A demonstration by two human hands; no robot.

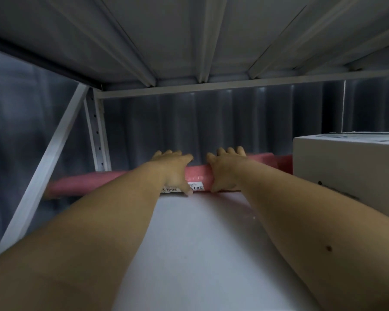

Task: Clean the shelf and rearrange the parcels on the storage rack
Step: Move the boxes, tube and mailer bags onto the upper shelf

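pink parcel (198,176) on shelf (200,243), hands gripping

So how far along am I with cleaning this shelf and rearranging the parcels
Done: the shelf surface in front of you is bare, and a white box sits at the right. In hand: the left hand and right hand both grip the long pink rolled parcel at the back, its left end poking past the rack upright. Left: settling that parcel; no other parcels show here.
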